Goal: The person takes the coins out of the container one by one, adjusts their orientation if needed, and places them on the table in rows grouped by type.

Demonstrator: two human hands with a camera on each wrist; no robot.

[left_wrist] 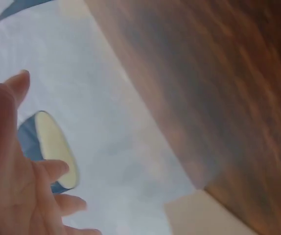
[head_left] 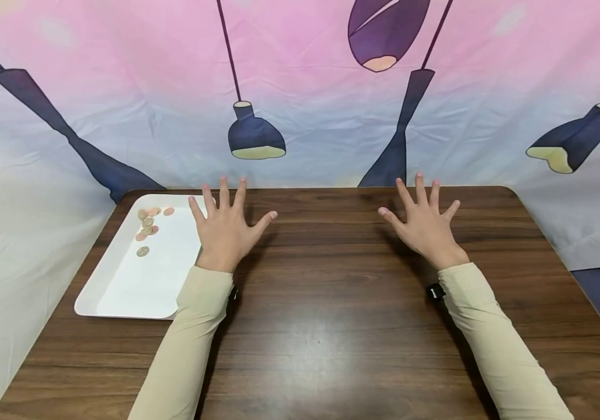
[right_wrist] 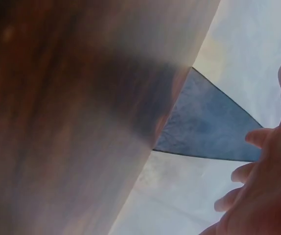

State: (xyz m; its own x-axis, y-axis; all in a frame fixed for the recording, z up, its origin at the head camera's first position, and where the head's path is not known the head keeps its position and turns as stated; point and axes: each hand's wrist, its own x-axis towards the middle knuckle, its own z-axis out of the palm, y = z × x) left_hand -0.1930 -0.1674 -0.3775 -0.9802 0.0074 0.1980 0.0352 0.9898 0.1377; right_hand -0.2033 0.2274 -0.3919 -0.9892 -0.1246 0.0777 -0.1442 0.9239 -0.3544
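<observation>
In the head view my left hand (head_left: 225, 233) is spread wide, palm down, over the right edge of a white tray (head_left: 121, 303). Several coins (head_left: 147, 222), some coppery and some duller gold, lie in the tray's far left part; one coin (head_left: 143, 251) sits apart, nearer the middle. My right hand (head_left: 426, 230), fingers also splayed, is held over the far right part of the table, holding nothing. The left wrist view shows the left hand's fingers (left_wrist: 57, 170) extended with nothing in them. Straight fingers (right_wrist: 243, 172) of the right hand appear in the right wrist view.
The dark brown wooden table (head_left: 321, 303) ends at a far edge just beyond the hands. Behind it hangs a pink and pale blue cloth (head_left: 305, 76) printed with lamps. A small black device (head_left: 436, 291) is at the right wrist, below the sleeve (head_left: 473, 297).
</observation>
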